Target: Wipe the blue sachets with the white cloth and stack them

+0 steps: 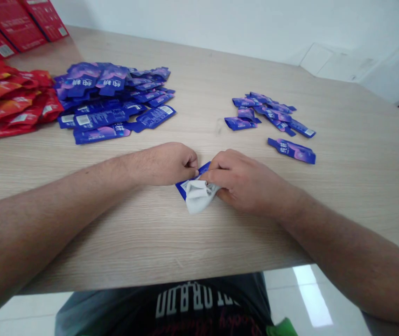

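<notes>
A blue printed sachet lies on the table in front of me, partly covered by my hands and a cloth. My right hand is closed on a crumpled white cloth, pressing it against the sachet. My left hand has its fingers curled and pinched at the sachet's upper edge; the fingertips touch it. Further right, a single purple-blue sachet lies apart from a small loose pile of similar sachets.
A large heap of blue sachets lies at the back left, beside a stack of red and orange pouches. Red boxes stand in the far left corner. The wooden table meets a white wall behind.
</notes>
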`<action>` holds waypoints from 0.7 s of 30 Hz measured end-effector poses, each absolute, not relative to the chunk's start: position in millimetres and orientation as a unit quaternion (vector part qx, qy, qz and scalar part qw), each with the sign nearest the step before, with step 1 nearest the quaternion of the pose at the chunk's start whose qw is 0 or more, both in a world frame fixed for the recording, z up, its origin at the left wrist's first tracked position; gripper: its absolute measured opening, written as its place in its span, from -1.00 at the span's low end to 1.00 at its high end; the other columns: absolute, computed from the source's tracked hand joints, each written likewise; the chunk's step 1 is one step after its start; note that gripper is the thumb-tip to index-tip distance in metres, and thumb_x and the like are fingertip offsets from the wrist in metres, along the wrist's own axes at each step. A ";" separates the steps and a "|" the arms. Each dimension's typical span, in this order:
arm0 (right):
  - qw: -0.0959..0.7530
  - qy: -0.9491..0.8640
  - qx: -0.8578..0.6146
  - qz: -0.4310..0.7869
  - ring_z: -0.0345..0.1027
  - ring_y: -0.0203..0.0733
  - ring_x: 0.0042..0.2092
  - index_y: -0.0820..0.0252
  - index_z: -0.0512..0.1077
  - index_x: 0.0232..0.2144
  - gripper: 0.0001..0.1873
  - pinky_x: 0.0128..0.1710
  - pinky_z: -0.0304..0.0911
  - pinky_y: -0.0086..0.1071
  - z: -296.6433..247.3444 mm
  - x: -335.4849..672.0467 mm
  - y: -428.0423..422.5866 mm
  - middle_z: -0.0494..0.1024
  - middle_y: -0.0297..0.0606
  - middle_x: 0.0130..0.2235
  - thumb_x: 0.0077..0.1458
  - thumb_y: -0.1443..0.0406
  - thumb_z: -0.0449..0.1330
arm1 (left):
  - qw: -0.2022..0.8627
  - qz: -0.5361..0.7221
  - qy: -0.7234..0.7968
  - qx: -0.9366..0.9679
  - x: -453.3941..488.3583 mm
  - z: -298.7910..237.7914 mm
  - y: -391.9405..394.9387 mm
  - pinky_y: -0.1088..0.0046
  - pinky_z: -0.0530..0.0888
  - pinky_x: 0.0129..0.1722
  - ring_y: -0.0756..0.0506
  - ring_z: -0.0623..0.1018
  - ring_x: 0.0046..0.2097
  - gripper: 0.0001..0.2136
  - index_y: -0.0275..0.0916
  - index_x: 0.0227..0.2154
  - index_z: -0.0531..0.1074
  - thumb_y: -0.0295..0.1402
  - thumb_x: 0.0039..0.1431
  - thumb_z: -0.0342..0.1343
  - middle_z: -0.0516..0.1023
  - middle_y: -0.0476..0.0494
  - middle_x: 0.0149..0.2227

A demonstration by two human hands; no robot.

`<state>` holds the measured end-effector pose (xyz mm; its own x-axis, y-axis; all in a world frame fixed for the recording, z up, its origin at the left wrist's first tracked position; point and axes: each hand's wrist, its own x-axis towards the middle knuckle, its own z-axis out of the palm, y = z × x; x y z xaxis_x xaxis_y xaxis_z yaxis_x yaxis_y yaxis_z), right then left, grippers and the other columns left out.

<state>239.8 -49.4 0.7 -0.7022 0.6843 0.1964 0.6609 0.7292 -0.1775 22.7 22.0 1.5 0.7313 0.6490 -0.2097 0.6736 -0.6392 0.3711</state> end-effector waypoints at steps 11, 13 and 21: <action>0.122 -0.920 -0.369 0.053 0.28 -0.08 -0.11 0.17 0.51 -0.15 -0.71 -0.06 0.23 -0.25 0.4 239.4 -50.0 0.43 -0.16 -0.17 0.07 0.45 0.13 | 0.216 -0.033 0.368 0.904 22.5 2.4 21.6 0.47 0.19 -0.47 0.01 0.39 -0.50 -0.78 -0.18 -0.39 0.54 -0.26 0.09 0.00 0.53 0.01 -0.51; 0.120 -0.910 -0.394 0.043 0.28 -0.08 -0.13 0.19 0.50 -0.15 -0.70 -0.07 0.22 -0.23 0.2 242.0 -47.9 0.43 -0.15 -0.19 0.06 0.45 0.14 | 0.219 -0.034 0.371 0.902 22.7 2.6 21.5 0.47 0.19 -0.47 0.01 0.39 -0.51 -0.78 -0.17 -0.39 0.54 -0.26 0.09 0.00 0.52 0.02 -0.53; 0.116 -0.921 -0.370 0.049 0.28 -0.08 -0.10 0.17 0.50 -0.14 -0.70 -0.06 0.22 -0.24 0.6 240.8 -51.1 0.43 -0.16 -0.16 0.07 0.46 0.12 | 0.214 -0.036 0.367 0.904 22.9 2.9 21.5 0.47 0.18 -0.48 0.02 0.37 -0.52 -0.79 -0.17 -0.41 0.53 -0.26 0.09 0.00 0.51 0.03 -0.53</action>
<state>240.8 -51.1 0.6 -0.6994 0.6925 0.1769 0.6698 0.7215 -0.1756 22.9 21.5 2.9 0.7275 0.6489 -0.2230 0.6800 -0.6388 0.3599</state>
